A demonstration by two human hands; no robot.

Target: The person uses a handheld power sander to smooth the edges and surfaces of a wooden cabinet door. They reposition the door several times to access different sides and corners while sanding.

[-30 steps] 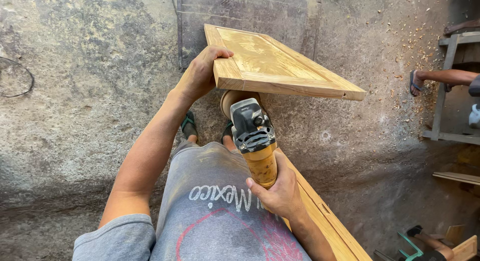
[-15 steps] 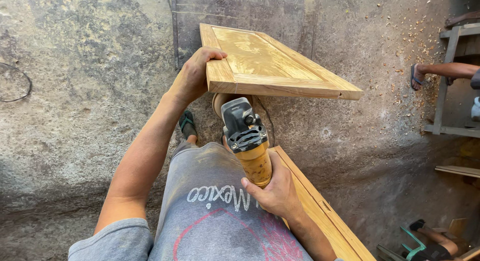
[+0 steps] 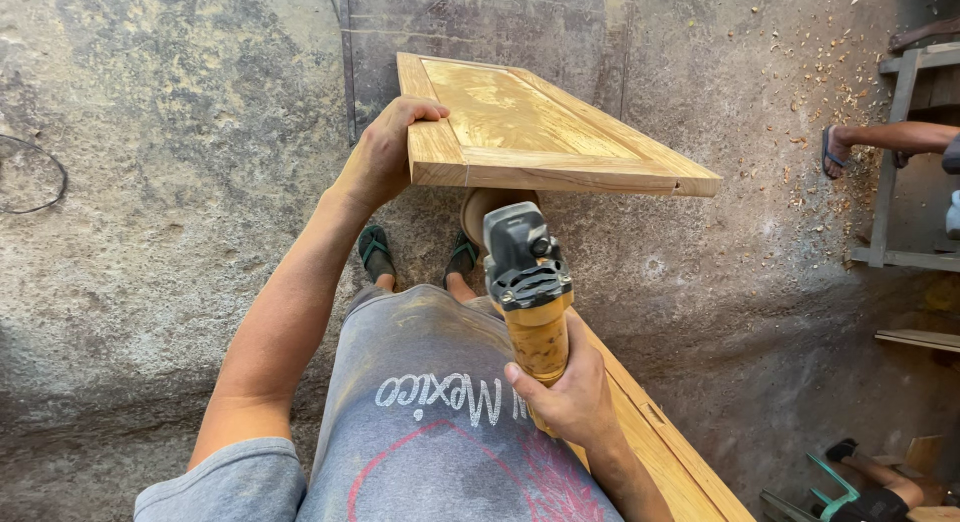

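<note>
**Door panel edge being sanded by hand-held tool**

A framed wooden door panel (image 3: 545,132) is being held out level above the concrete floor (image 3: 150,182), well clear of it. Its near corner is being gripped by the left hand (image 3: 385,162). A yellow power sander (image 3: 527,287) is being clasped at the body by the right hand (image 3: 570,397), its disc being presented under the panel's near edge. Even, light pressure and a firm panel grip are being judged advisable. The disc contact is being hidden by the panel; the lower plank (image 3: 660,452) is being cut off.

One sander (image 3: 528,282), two wooden panels (image 3: 540,132).
</note>
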